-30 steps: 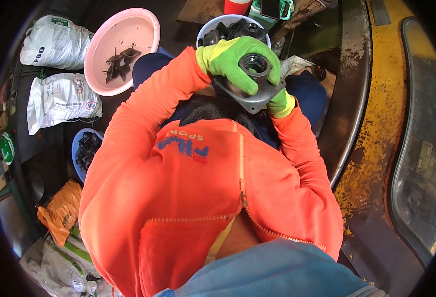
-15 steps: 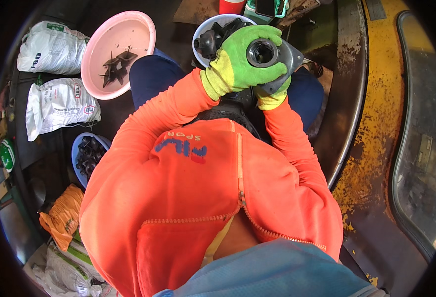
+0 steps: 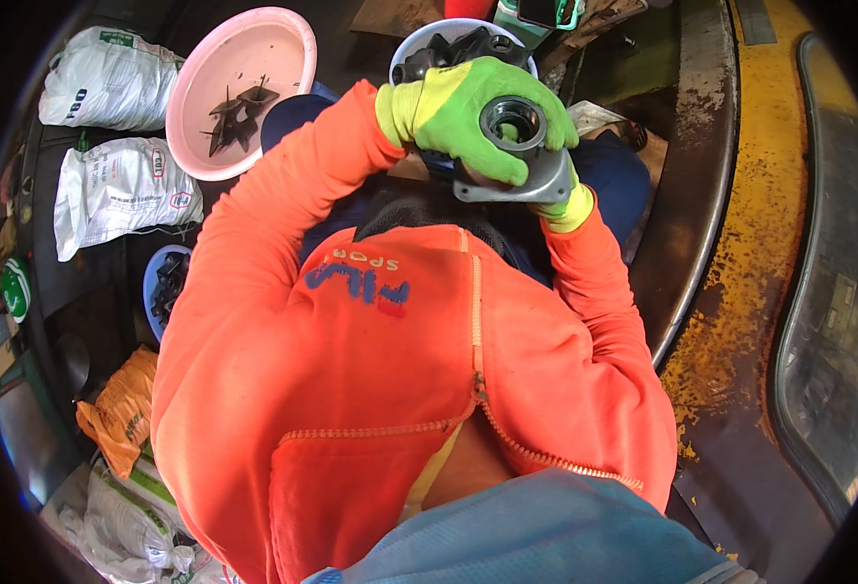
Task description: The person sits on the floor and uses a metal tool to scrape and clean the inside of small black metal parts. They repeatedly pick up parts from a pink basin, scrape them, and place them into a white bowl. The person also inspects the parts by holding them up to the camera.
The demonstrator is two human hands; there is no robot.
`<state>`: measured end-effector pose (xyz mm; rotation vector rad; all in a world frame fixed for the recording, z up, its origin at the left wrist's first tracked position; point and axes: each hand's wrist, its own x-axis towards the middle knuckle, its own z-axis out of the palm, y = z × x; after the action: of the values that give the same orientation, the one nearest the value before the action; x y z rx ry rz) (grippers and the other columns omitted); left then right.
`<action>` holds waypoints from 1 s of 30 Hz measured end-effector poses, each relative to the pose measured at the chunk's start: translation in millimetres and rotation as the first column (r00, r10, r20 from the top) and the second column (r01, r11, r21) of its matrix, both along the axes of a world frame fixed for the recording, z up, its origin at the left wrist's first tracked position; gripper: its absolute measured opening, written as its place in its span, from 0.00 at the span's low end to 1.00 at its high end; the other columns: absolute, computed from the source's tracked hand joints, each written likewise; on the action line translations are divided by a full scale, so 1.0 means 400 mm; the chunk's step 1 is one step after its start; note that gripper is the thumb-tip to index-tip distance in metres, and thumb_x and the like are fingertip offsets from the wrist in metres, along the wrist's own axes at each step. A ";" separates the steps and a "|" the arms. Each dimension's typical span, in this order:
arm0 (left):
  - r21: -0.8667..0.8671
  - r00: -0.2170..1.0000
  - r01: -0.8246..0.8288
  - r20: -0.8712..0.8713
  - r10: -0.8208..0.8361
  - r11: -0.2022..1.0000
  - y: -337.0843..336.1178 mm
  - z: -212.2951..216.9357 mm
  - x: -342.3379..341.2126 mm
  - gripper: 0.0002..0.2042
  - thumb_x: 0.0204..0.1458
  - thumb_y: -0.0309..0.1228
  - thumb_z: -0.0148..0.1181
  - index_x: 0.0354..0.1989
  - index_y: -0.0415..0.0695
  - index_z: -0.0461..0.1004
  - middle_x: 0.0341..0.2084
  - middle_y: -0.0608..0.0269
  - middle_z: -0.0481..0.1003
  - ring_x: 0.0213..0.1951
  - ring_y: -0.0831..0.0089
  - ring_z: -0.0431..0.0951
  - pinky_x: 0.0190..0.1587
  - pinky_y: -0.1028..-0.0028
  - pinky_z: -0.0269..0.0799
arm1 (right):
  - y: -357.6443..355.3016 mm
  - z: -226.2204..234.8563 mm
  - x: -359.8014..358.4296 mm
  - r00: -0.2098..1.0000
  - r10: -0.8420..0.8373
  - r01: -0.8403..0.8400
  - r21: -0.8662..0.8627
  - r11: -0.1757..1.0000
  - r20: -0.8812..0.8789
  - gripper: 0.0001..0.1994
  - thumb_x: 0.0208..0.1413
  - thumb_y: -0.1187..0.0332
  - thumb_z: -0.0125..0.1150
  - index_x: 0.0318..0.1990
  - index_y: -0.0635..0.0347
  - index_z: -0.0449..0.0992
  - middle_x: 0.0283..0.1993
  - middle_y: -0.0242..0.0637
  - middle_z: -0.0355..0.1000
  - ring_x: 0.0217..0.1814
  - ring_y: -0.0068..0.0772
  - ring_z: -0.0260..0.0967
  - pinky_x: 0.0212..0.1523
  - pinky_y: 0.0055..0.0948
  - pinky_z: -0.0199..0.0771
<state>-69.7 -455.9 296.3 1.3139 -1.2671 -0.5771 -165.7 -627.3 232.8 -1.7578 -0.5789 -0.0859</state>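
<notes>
Closest in, an orange zip-up jacket [image 3: 370, 389] fills the middle of the view, both sleeves reaching up and away toward the hands. Past the chest, the left hand [image 3: 468, 112], in a yellow-green glove, is wrapped over the top and left side of a grey metal flange housing [image 3: 526, 161], fingers curled around its raised round collar and closed firmly on it. The right hand [image 3: 567, 200], in the same kind of glove, sits under the housing's flat base at its right corner; only the wrist end of the glove shows, so I cannot tell how its fingers lie, though it bears against the part from below. The housing is held in the air above the person's dark blue lap, its round bore facing up.

Just beyond the hands stands a pale basin [image 3: 419, 49] holding dark cast parts. Left of it a pink bowl [image 3: 283, 44] carries a few dark pieces lying near its middle. Farther left lie two white sacks [image 3: 117, 190], and lower down a small blue bowl [image 3: 151, 292] of dark parts and an orange bag [image 3: 117, 409]. To the right runs a curved yellow rusted metal edge [image 3: 740, 292].
</notes>
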 end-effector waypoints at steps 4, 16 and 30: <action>-0.030 0.854 0.508 -0.112 -0.508 0.861 -0.028 -0.010 0.036 0.22 0.35 0.28 0.68 0.44 0.39 0.78 0.46 0.53 0.78 0.52 0.62 0.76 0.58 0.65 0.67 | 0.040 -0.032 -0.004 0.995 -0.067 0.070 -0.031 0.997 0.079 0.31 0.46 0.68 0.73 0.59 0.58 0.68 0.56 0.35 0.71 0.58 0.31 0.68 0.57 0.33 0.71; -0.318 0.769 -0.555 0.154 0.620 0.768 -0.067 -0.024 -0.054 0.23 0.36 0.29 0.75 0.44 0.43 0.76 0.48 0.58 0.77 0.51 0.63 0.75 0.54 0.63 0.71 | 0.064 0.050 0.067 0.925 -0.378 0.368 0.323 0.872 -0.035 0.24 0.52 0.67 0.66 0.56 0.59 0.67 0.51 0.35 0.69 0.53 0.32 0.70 0.51 0.30 0.72; -0.224 0.966 -0.222 0.083 0.246 0.949 -0.010 -0.003 -0.031 0.19 0.38 0.29 0.73 0.40 0.41 0.77 0.45 0.53 0.79 0.48 0.60 0.78 0.51 0.62 0.73 | 0.001 0.078 0.019 0.923 -0.064 0.197 -0.323 0.926 0.380 0.28 0.48 0.65 0.70 0.58 0.56 0.70 0.54 0.39 0.72 0.59 0.39 0.70 0.54 0.35 0.73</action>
<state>-82.3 -460.0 295.2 1.3054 -1.2031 -0.1968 -158.0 -627.1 263.9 -2.1552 -0.7783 -0.4345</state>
